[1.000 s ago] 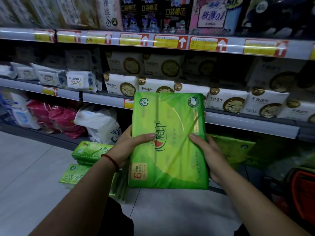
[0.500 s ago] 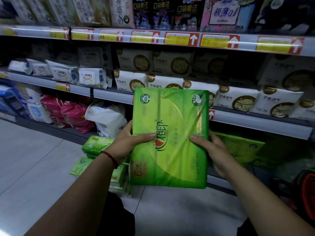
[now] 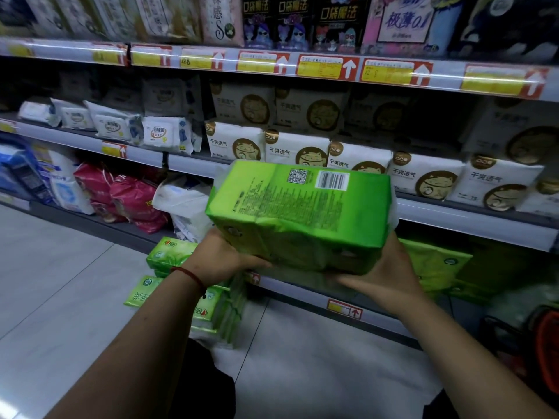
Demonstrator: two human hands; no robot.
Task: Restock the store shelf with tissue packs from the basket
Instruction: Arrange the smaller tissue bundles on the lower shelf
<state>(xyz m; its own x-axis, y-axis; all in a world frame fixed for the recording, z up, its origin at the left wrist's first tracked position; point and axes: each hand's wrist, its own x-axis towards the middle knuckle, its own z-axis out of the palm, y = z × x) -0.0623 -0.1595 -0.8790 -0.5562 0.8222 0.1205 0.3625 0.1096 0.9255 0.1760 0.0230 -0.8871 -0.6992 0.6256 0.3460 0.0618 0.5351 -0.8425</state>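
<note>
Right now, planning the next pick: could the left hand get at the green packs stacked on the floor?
Likely not yet: the left hand grips the held pack with the right hand. Nothing blocks the floor stack beside its wrist.

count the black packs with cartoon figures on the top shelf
3, side by side on the top shelf: left black pack, middle black pack, right black pack. Others may be hidden behind them.
</note>
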